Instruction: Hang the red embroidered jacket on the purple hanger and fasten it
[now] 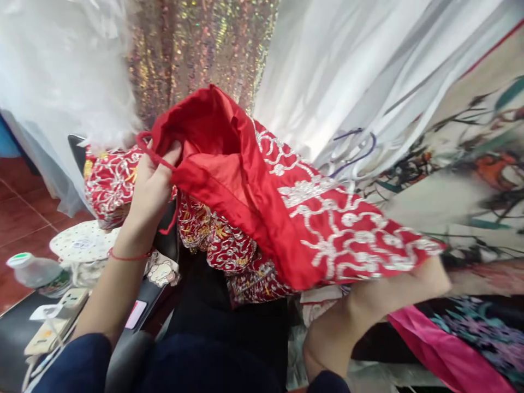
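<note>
1. Toward nine o'clock, the left hand [153,179] gripped the red garment [264,204], dial-centre, with fingers closed.
2. At four, the right hand [434,277] had its fingers hidden; I couldn't tell their hold.
3. At twelve, sequined fabric [200,49] hung beyond.

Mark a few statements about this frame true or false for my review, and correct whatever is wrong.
1. The left hand holds the red cloth garment with silver embroidery by its plain red edge. True.
2. A thin bracelet circles the right wrist. False: the thin red cord bracelet is on the left wrist.
3. A shimmering, multicoloured sequined cloth hangs beyond the garment. True.
4. The bottle at the left has lost its cap. False: the translucent plastic bottle has its white-and-green cap on.
5. The power strip lies right of the garment. False: the off-white plastic power strip lies to its left.
</note>
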